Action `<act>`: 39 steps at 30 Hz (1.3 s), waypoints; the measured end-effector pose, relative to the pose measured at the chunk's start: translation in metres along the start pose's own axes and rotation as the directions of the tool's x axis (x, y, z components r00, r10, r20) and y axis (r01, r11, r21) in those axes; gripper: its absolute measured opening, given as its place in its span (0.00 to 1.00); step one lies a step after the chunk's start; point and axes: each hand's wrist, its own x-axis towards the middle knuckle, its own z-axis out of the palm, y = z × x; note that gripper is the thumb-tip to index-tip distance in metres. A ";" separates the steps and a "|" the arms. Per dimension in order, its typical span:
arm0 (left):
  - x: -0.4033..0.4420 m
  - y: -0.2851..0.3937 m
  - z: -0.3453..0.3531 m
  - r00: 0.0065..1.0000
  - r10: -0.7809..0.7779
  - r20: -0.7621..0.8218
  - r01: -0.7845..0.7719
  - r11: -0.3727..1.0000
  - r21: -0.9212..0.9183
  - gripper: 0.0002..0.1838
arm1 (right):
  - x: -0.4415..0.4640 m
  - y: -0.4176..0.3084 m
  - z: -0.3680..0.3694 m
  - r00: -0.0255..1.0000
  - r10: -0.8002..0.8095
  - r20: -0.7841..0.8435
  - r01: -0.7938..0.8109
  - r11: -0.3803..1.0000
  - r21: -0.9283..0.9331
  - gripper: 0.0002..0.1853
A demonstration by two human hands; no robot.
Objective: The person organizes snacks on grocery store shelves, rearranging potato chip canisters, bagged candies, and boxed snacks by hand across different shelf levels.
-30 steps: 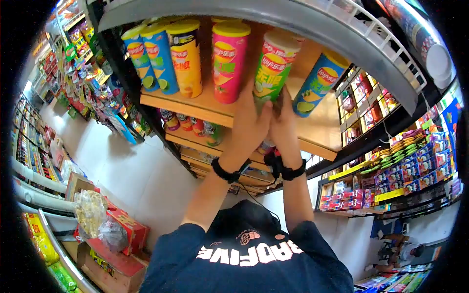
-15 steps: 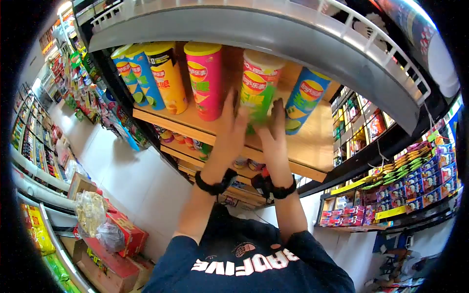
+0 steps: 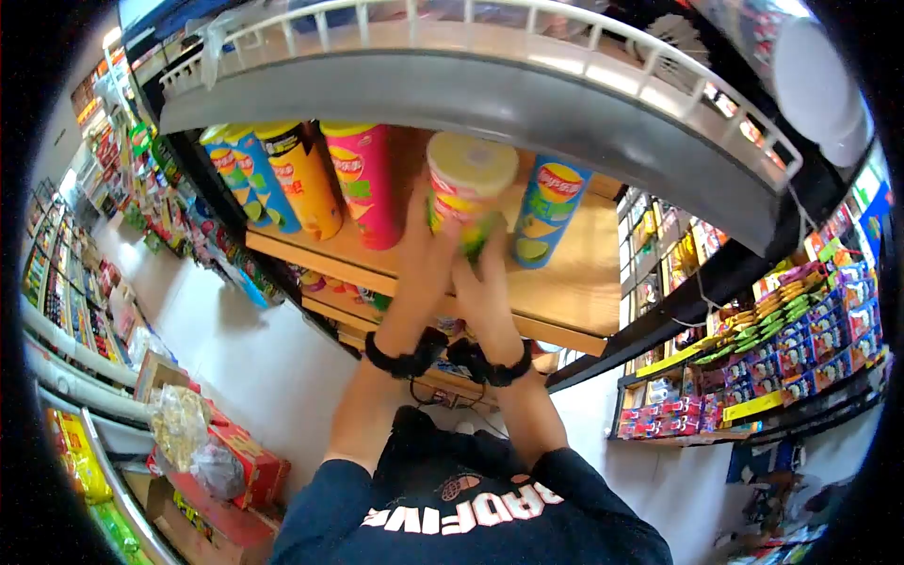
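Note:
A chip can [image 3: 463, 193] with a pale lid and a red and green label tilts toward me at the front of a wooden shelf board. My left hand [image 3: 426, 247] is wrapped around its left side, and my right hand [image 3: 483, 267] closes on its lower right side; both are a little blurred. To the right stands a blue chip can [image 3: 551, 213]. A pink chip can [image 3: 363, 188] and a yellow-orange chip can [image 3: 303, 184] are on the left, with blue chip cans [image 3: 266, 184] at the far left. My fingers cover the held can's lower part.
A grey shelf edge [image 3: 443, 89] with a white wire rail hangs above the cans. Below the wooden board [image 3: 574, 292] are more stocked shelves. Packets fill a rack [image 3: 800, 348] at right. Boxes and a plastic bag [image 3: 218, 469] lie at lower left beside the pale floor [image 3: 226, 348].
My hands have closed around the pale-lidded can. It has come nearer and its lid now faces me more. The whole view has shifted slightly.

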 end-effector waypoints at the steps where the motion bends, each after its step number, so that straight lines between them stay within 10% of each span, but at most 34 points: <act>1: -0.010 0.001 0.000 0.993 0.114 0.017 -0.115 0.988 0.101 0.37 | -0.009 -0.007 0.002 0.994 -0.103 -0.029 0.100 0.992 -0.075 0.40; 3: -0.051 -0.009 -0.006 0.995 0.101 0.026 -0.104 0.973 0.205 0.37 | -0.038 0.014 -0.013 0.968 -0.245 0.057 0.251 0.936 -0.246 0.39; 5: -0.063 -0.009 -0.012 0.824 0.539 0.175 -0.562 0.736 0.377 0.41 | -0.072 0.005 -0.022 0.918 -0.276 0.286 0.393 0.738 -0.549 0.39; 9: -0.136 -0.026 -0.036 0.857 0.454 0.243 -0.500 0.847 0.183 0.45 | -0.112 0.007 -0.028 0.907 -0.265 0.327 0.391 0.819 -0.421 0.39; 12: -0.185 -0.072 -0.061 0.995 0.076 0.067 -0.085 0.985 0.150 0.46 | -0.133 0.040 -0.025 0.905 -0.194 0.378 0.374 0.785 -0.494 0.39; 15: -0.190 -0.092 -0.079 0.985 0.140 -0.105 -0.064 0.845 0.531 0.44 | -0.167 0.103 -0.017 0.920 0.367 0.139 -0.352 0.928 -0.124 0.37; 17: -0.185 -0.074 -0.092 0.999 0.002 -0.032 0.018 0.793 0.609 0.42 | -0.168 0.124 -0.009 0.947 0.318 0.056 -0.310 0.944 -0.112 0.27; 18: -0.185 -0.073 -0.098 0.999 -0.026 -0.047 0.050 0.795 0.604 0.42 | -0.171 0.137 -0.004 0.900 0.434 -0.038 -0.414 0.878 0.239 0.25; 21: -0.175 -0.079 -0.105 0.993 -0.101 -0.058 0.115 0.803 0.585 0.40 | -0.165 0.160 -0.011 0.970 0.243 0.004 -0.213 0.858 -0.468 0.20; 25: -0.150 -0.107 -0.115 0.950 -0.034 -0.311 0.214 0.794 0.569 0.37 | -0.121 0.150 0.031 0.923 0.245 -0.298 -0.304 0.937 -0.173 0.21; 39: -0.162 -0.148 -0.109 0.951 -0.195 -0.238 0.290 0.830 0.476 0.41 | -0.116 0.155 0.056 0.900 0.098 -0.425 -0.333 0.784 -0.524 0.29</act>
